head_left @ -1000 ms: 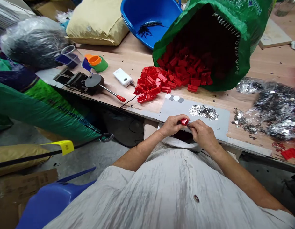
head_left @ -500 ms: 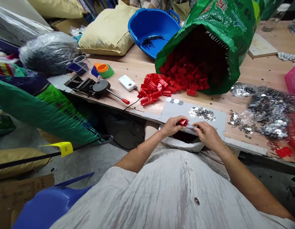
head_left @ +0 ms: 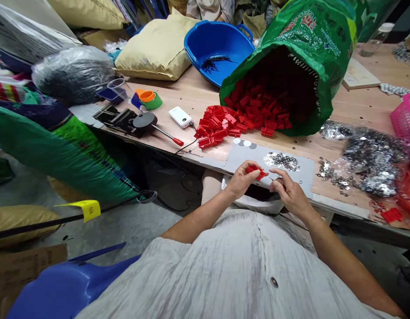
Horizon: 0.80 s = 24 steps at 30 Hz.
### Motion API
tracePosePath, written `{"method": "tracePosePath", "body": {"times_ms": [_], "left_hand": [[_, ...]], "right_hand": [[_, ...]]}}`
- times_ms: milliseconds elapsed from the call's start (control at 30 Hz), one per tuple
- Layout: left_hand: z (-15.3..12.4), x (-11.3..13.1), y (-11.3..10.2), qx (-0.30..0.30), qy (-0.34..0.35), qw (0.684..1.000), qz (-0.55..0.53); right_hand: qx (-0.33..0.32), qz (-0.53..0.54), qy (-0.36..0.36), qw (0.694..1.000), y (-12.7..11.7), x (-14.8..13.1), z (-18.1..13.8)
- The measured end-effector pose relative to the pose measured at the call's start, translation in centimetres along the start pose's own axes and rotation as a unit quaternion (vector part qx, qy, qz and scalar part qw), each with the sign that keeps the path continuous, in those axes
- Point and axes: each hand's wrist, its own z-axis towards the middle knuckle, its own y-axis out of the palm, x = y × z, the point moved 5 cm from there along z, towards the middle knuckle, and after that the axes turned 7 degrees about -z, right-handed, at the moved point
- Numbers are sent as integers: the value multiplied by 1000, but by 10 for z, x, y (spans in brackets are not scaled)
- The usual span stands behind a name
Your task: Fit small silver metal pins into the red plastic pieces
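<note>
My left hand (head_left: 242, 178) pinches a small red plastic part (head_left: 256, 171) just above the near table edge. My right hand (head_left: 289, 191) sits beside it on the right, fingers loosely curled and slightly apart from the part; I cannot make out anything in them. Both hands hover over a grey board (head_left: 307, 173) that carries a small heap of shiny metal pieces (head_left: 280, 160). Beyond the board, a pile of the same red parts (head_left: 218, 126) spills out of a green sack (head_left: 311, 40) lying on its side.
A blue basin (head_left: 214, 42) stands behind the sack. A white power bank (head_left: 180, 117), a black hand press with a red-tipped lever (head_left: 135, 122) and cups (head_left: 148, 98) lie at left. Bags of metal pieces (head_left: 374, 159) and a pink basket (head_left: 406, 119) are at right.
My right hand has drawn back a little from the red part, which my left hand still holds. The view has tilted up, showing more of the far table.
</note>
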Motion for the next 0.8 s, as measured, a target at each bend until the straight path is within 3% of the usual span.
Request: {"method": "tracePosePath", "body": {"times_ms": [167, 367, 500, 633, 800], "left_hand": [[-13, -11, 14, 48, -99, 979, -169], [-20, -19, 22, 98, -141, 958, -231], [-22, -24, 25, 85, -125, 960, -234], [-23, -26, 23, 75, -117, 964, -226], [-33, -25, 4, 76, -134, 985, -82]], "right_hand": [[-9, -57, -28, 998, 2, -15, -3], [49, -71, -52, 995, 0, -20, -4], [101, -16, -44, 994, 0, -14, -3], [79, 72, -23, 994, 6, -5, 0], [56, 60, 24, 996, 3, 7, -6]]}}
